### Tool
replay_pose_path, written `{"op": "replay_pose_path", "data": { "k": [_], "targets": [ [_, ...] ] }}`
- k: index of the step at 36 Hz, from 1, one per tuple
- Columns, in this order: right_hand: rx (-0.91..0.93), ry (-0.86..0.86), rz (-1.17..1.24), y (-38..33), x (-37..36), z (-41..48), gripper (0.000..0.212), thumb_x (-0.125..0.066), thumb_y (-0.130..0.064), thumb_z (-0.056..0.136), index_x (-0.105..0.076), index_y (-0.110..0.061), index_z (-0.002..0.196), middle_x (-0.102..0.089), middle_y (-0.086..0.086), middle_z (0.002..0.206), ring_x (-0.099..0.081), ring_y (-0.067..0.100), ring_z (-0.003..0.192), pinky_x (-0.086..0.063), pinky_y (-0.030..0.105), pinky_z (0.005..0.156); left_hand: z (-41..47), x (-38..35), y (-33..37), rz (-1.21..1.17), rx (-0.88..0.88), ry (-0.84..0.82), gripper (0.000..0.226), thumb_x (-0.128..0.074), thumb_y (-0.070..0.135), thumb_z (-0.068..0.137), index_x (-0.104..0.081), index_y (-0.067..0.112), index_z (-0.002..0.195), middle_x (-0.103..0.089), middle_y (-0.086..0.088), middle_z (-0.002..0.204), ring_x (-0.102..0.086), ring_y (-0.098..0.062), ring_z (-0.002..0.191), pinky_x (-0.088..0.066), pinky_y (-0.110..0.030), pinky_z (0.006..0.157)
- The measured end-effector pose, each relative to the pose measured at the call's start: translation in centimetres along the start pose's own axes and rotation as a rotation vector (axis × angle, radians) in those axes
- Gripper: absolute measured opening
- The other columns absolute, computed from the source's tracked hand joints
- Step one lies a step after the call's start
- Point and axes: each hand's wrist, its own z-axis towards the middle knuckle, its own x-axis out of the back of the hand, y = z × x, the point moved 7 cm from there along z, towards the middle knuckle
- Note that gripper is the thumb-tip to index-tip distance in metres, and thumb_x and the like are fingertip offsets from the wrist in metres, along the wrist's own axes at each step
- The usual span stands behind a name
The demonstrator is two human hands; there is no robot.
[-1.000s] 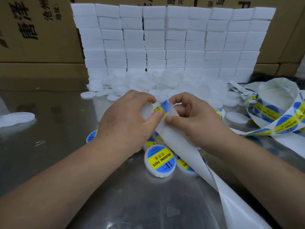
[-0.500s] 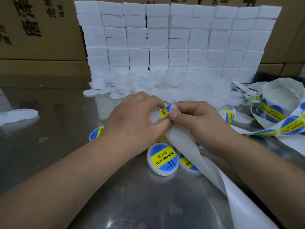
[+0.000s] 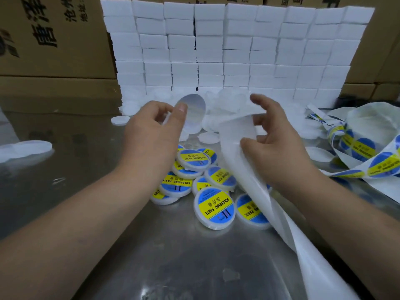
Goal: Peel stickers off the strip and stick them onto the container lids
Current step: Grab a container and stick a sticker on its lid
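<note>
My left hand (image 3: 151,131) pinches a round sticker (image 3: 193,113) by its edge, free of the strip, with its pale back side facing me. My right hand (image 3: 275,144) grips the white backing strip (image 3: 238,148), which curls over my fingers and trails down to the lower right. Below my hands lies a cluster of several white container lids (image 3: 214,207) with blue and yellow "SOLDERING PASTE" stickers on them. A heap of bare white lids (image 3: 225,98) lies behind my hands.
A wall of stacked white blocks (image 3: 233,50) stands at the back, with cardboard boxes (image 3: 49,35) behind it. The strip's unpeeled part with stickers (image 3: 363,152) loops at the right. A white lid (image 3: 23,147) lies at the far left of the shiny metal table (image 3: 75,180).
The sticker has come off the strip: my left hand lifted it up and to the left, and my right hand drew the backing strip away to the right. The hands have moved apart.
</note>
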Motion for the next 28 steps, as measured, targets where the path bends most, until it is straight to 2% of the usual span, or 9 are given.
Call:
{"op": "replay_pose_path", "data": {
  "k": [5,7,9,11,14,18,20,23,28],
  "targets": [
    [0.09,0.154,-0.14,-0.3,1.5,0.1,0.074,-0.045,0.0,0.075,-0.035,-0.045,0.133,-0.034,-0.015,0.14,-0.052,0.018,0.091,-0.047,0.03,0.083,-0.4,-0.5,0.1,0.069,-0.056,-0.038,0.022,-0.053,0.048,0.085,-0.057,0.027,0.086,-0.054,0.007,0.085,-0.046,-0.005,0.073,-0.033,-0.012,0.059],
    [0.143,0.209,-0.204,-1.0,2.1,0.0,0.069,-0.045,0.001,0.074,-0.043,-0.04,0.13,-0.026,-0.012,0.148,-0.052,0.009,0.09,-0.04,0.011,0.074,-0.6,-0.7,0.2,0.096,-0.071,-0.047,0.024,-0.053,0.05,0.084,-0.057,0.027,0.089,-0.054,0.007,0.089,-0.047,-0.009,0.08,-0.033,-0.02,0.065],
    [0.199,0.238,-0.191,-1.9,2.4,0.0,0.059,-0.044,0.0,0.072,-0.056,-0.04,0.112,-0.041,-0.021,0.133,-0.05,-0.008,0.081,-0.036,0.006,0.065,-0.6,-0.8,0.2,0.101,-0.069,-0.048,0.023,-0.053,0.05,0.083,-0.057,0.028,0.089,-0.055,0.007,0.092,-0.048,-0.01,0.086,-0.033,-0.023,0.072],
    [0.179,0.207,-0.105,-1.9,2.2,0.0,0.048,-0.044,0.001,0.071,-0.06,-0.043,0.083,-0.059,-0.032,0.09,-0.051,-0.013,0.066,-0.035,0.004,0.059,-0.7,-0.8,0.3,0.11,-0.074,-0.047,0.023,-0.053,0.049,0.083,-0.057,0.028,0.09,-0.057,0.006,0.095,-0.049,-0.009,0.089,-0.033,-0.023,0.075],
    [0.049,0.044,0.018,-0.9,0.6,-0.2,0.049,-0.045,0.007,0.074,-0.061,-0.036,0.059,-0.059,-0.028,0.054,-0.05,-0.01,0.049,-0.032,0.003,0.046,-0.8,-0.7,0.5,0.133,-0.106,-0.052,0.025,-0.052,0.052,0.081,-0.057,0.029,0.091,-0.057,0.007,0.096,-0.049,-0.007,0.091,-0.031,-0.022,0.073],
    [-0.063,-0.097,0.175,-0.6,-0.8,-0.4,0.025,-0.051,-0.018,0.069,-0.067,-0.027,0.051,-0.063,-0.014,0.053,-0.054,-0.005,0.053,-0.038,0.008,0.049,-1.0,-0.6,1.5,0.201,-0.203,-0.046,0.029,-0.053,0.056,0.075,-0.052,0.031,0.09,-0.05,0.012,0.093,-0.045,-0.006,0.092,-0.026,-0.018,0.068],
    [-0.102,-0.108,0.263,-0.4,-0.7,-0.2,0.028,-0.047,-0.03,0.068,-0.069,-0.024,0.052,-0.065,-0.007,0.057,-0.057,0.002,0.062,-0.043,0.016,0.058,-1.1,-0.7,1.8,0.224,-0.229,-0.047,0.031,-0.056,0.057,0.07,-0.051,0.034,0.091,-0.045,0.016,0.088,-0.044,-0.007,0.092,-0.027,-0.019,0.069],
    [-0.151,-0.08,0.31,0.0,-0.2,-0.2,0.037,-0.047,-0.045,0.073,-0.069,-0.022,0.055,-0.065,-0.004,0.058,-0.055,0.004,0.056,-0.042,0.013,0.054,-1.4,-0.8,2.3,0.238,-0.271,-0.061,0.039,-0.06,0.059,0.062,-0.05,0.035,0.09,-0.043,0.02,0.083,-0.042,-0.005,0.092,-0.027,-0.017,0.071],
    [-0.177,0.005,0.254,0.1,0.2,-0.3,0.032,-0.063,-0.026,0.082,-0.066,-0.018,0.051,-0.061,-0.011,0.055,-0.051,0.003,0.053,-0.037,0.017,0.05,-1.4,-0.8,2.7,0.266,-0.308,-0.065,0.049,-0.061,0.059,0.054,-0.055,0.032,0.095,-0.045,0.016,0.094,-0.04,-0.004,0.093,-0.025,-0.014,0.07]
  ]
}}
